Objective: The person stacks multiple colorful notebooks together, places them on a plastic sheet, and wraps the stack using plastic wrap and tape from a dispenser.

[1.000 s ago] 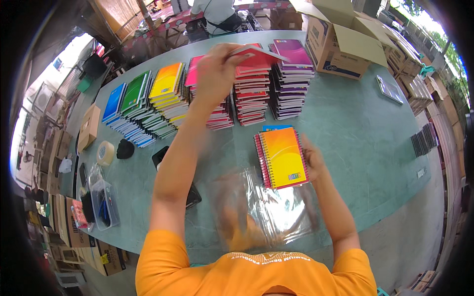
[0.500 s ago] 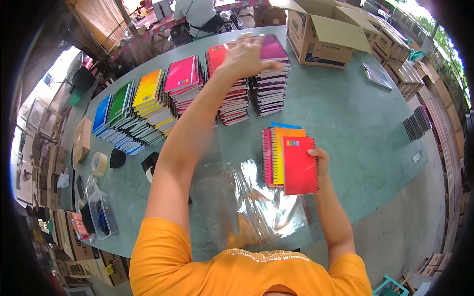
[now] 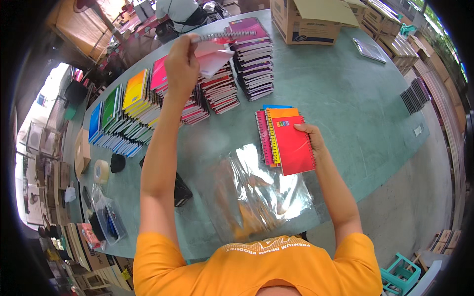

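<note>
**Over the green table, a notebook lifted from the far stacks**

Above the far row of stacks, your left hand (image 3: 181, 61) is raised with its fingers pinched on a spiral notebook (image 3: 217, 42), held clear of the piles with the wire spine uppermost and the pale cover hanging open below; half a second ago that hand lay flat on top of the purple stack (image 3: 253, 59), so the notebook has come up off it since then. Your right hand (image 3: 310, 135) has stayed where it was, closed on the right edge of a fanned pile of notebooks (image 3: 284, 140), thumb on the red top cover; the pile rests on the green table (image 3: 355, 98) in front of you, with orange, pink and blue covers showing beneath the red, much as before. Just below the pile lies a clear plastic bag (image 3: 261, 192), shiny and crumpled, touching the pile's lower edge; rows of coloured notebook stacks (image 3: 148, 106) run across the far left; a cardboard box (image 3: 308, 22) stands beyond them; a roll of tape (image 3: 101, 171) sits at your left.
</note>
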`<action>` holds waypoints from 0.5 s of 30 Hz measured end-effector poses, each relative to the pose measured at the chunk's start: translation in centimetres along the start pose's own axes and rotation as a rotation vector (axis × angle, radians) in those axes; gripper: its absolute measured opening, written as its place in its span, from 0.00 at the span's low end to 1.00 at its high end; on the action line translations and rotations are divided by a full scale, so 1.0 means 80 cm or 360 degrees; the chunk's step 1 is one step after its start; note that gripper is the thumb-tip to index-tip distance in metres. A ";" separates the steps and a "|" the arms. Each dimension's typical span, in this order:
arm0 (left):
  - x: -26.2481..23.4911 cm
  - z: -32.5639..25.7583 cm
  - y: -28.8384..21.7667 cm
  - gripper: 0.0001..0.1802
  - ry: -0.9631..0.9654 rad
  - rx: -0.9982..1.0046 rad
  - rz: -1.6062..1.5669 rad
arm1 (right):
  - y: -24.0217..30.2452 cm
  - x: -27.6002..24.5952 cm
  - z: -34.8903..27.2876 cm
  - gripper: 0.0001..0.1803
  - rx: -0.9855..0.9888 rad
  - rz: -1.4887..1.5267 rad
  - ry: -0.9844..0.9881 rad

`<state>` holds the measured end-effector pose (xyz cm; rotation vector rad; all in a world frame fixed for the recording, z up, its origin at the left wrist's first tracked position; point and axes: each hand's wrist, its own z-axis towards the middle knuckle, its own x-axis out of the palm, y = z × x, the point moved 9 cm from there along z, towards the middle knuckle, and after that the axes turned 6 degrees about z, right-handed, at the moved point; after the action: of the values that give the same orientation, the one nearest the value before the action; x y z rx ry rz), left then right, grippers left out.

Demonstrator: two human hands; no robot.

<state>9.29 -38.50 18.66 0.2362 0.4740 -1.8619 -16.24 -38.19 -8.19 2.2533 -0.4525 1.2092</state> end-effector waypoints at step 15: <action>0.048 -0.042 0.056 0.11 0.0316 -0.0079 0.0716 | -0.045 0.019 0.017 0.24 0.0176 0.0055 0.0085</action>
<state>11.98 -41.57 13.27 0.4579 0.5513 -1.3923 -12.61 -36.18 -8.61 2.3077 -0.4148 1.3385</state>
